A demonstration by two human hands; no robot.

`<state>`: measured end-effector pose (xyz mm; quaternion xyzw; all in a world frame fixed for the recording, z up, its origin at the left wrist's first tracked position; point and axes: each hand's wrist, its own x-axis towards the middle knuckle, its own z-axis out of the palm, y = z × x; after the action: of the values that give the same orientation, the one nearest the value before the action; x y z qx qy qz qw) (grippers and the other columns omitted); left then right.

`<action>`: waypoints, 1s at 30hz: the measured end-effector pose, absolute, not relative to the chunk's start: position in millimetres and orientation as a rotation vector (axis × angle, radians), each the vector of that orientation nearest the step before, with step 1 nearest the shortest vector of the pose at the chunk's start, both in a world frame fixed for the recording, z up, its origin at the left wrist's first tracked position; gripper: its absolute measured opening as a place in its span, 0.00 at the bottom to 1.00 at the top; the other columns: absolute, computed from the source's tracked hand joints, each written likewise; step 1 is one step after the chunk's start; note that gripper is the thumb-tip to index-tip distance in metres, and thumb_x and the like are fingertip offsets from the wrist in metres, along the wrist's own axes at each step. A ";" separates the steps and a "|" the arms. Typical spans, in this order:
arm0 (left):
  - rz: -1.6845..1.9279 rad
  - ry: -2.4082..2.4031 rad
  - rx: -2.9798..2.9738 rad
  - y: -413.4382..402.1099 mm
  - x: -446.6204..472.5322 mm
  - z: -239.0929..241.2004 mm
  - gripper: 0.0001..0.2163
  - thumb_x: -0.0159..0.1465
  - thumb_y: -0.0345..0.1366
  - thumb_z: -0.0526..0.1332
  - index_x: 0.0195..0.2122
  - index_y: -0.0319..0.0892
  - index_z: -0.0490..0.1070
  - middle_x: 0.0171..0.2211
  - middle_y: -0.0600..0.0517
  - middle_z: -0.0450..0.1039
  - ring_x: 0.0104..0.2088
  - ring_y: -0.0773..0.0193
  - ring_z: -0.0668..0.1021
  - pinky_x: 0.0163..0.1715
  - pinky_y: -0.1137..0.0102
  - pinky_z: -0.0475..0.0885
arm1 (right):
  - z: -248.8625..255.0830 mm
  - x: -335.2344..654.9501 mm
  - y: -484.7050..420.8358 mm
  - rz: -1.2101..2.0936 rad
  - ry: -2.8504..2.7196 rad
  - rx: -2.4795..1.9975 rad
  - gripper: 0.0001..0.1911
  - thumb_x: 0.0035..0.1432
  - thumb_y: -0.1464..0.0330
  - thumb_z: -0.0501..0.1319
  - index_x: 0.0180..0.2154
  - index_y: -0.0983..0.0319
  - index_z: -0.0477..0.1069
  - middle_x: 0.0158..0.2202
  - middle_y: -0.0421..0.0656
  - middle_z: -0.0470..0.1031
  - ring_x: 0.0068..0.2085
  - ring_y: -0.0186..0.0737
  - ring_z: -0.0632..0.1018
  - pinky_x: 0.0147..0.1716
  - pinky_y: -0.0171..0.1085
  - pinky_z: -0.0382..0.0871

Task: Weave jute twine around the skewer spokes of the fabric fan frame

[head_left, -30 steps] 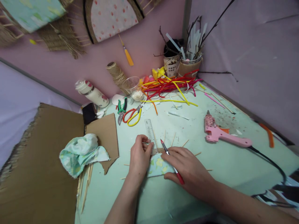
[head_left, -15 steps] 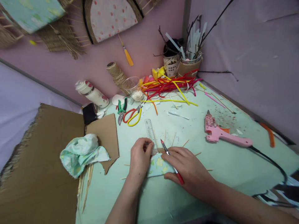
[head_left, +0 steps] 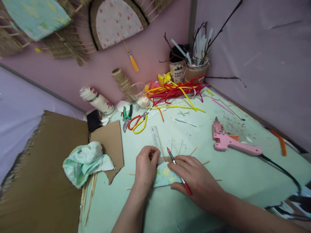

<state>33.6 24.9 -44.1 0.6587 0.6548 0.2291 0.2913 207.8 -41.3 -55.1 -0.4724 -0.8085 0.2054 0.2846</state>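
My left hand pinches the edge of a clear ruler, which lies along one of the thin wooden sticks. A red pen is held in my right hand, its tip angled up and away from me. Both hands rest around a half-round piece of pale green floral fabric with a strip of twine on its curved edge. Several thin sticks fan out from that edge. My palms and fingers hide parts of the piece.
A pink glue gun lies to the right with its cord. Red-and-yellow-handled scissors, green-handled pruners and a heap of pipe cleaners are at the back. Cardboard and crumpled fabric sit at left.
The whole view has shifted slightly, so everything appears a little lower. Both hands keep the same hold on the ruler and pen.
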 end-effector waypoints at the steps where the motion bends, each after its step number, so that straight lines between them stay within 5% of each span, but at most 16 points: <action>1: 0.609 1.747 1.759 25.1 33.6 -43.9 0.06 0.59 0.36 0.58 0.30 0.42 0.72 0.28 0.52 0.75 0.28 0.65 0.75 0.30 0.71 0.68 | -55.3 207.8 -41.3 0.551 -2.162 -1.265 0.23 0.50 0.65 0.68 0.48 0.62 0.68 0.44 0.47 0.75 0.47 0.49 0.72 0.45 0.48 0.68; 16: 0.733 1.767 1.668 21.2 30.1 -36.1 0.05 0.59 0.35 0.59 0.31 0.42 0.73 0.30 0.53 0.74 0.28 0.68 0.74 0.32 0.72 0.68 | -58.2 207.2 -42.6 0.475 -2.158 -1.247 0.25 0.48 0.66 0.70 0.47 0.63 0.68 0.43 0.47 0.75 0.47 0.49 0.72 0.45 0.47 0.68; 30: 0.910 1.866 1.524 -2.0 23.8 -41.3 0.04 0.59 0.34 0.59 0.31 0.42 0.73 0.31 0.53 0.74 0.26 0.70 0.74 0.28 0.74 0.69 | -60.4 205.2 -45.5 0.363 -2.183 -1.233 0.17 0.60 0.61 0.58 0.47 0.65 0.68 0.42 0.49 0.76 0.46 0.52 0.73 0.44 0.49 0.69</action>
<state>23.8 -2.0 -41.3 0.5682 0.6956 0.3394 0.2794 205.2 -45.5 -60.4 -0.4643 -0.8222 0.1367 0.2994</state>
